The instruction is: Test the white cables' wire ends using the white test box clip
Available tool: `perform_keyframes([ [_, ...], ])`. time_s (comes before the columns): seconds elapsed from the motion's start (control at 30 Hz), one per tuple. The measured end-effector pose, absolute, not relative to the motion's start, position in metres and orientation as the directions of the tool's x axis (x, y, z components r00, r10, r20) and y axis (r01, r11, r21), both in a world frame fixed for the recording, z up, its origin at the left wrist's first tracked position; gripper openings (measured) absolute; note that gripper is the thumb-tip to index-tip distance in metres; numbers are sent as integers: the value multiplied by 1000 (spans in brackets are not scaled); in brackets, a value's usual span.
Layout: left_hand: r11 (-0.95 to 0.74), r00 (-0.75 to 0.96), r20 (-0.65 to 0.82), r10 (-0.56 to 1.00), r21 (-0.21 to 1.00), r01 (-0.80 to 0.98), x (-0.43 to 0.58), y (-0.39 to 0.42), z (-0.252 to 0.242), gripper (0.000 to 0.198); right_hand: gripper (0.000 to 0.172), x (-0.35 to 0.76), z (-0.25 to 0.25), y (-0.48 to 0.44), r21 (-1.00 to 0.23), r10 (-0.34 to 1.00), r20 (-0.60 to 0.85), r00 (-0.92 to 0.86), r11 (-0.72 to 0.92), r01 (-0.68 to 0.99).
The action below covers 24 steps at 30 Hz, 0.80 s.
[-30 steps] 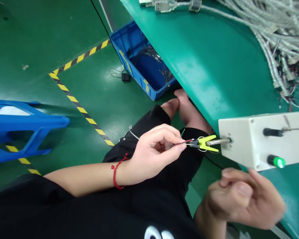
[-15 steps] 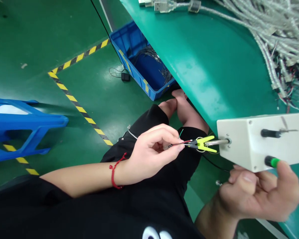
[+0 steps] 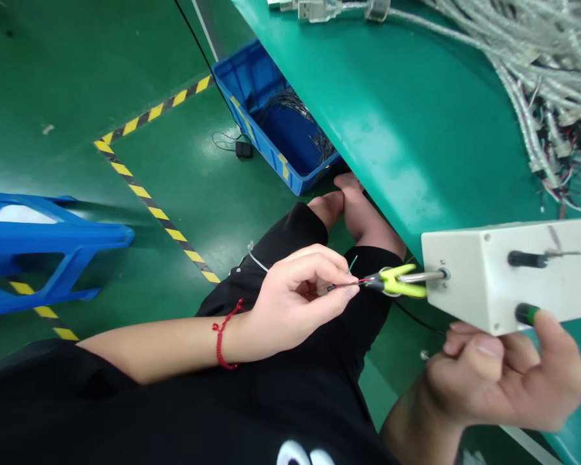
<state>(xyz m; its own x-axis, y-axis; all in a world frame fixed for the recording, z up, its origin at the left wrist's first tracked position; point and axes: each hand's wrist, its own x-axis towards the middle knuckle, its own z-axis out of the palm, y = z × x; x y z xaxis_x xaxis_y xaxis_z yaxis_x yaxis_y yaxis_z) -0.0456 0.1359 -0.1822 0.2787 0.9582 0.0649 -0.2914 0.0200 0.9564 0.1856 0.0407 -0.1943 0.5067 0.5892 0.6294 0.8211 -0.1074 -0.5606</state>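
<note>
**Right thumb on green button; lead held at yellow clip**

Thin red lead runs to the dark tips of the yellow clip, held in a narrow pinch by the left hand. Contact at the tips looks likely; too small to confirm. Clip sits on a steel rod from the white box, at the edge of the green bench. Right hand: thumb has come onto the green button, fingers curled beneath the box. Whether it is pressing or gripping, cannot tell. Blue crate of wires lies on the floor beyond.
</note>
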Motion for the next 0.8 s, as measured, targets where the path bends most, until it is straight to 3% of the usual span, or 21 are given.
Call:
perform_keyframes([
  [0.1, 16, 274, 68, 959, 955, -295, -45, 136, -182, 13, 47, 182, -196, 48, -536, 445, 751, 488, -20, 844],
  [0.27, 13, 269, 67, 961, 957, -289, -45, 137, -182, 13, 50, 181, -192, 51, -558, 481, 724, 494, -11, 830],
  [0.6, 38, 258, 35, 965, 961, -275, -46, 135, -182, 10, 56, 192, -204, 48, -491, 471, 765, 439, -13, 871],
  [0.8, 35, 258, 41, 965, 959, -282, -46, 134, -183, 9, 52, 184, -198, 53, -542, 455, 757, 468, 38, 840],
])
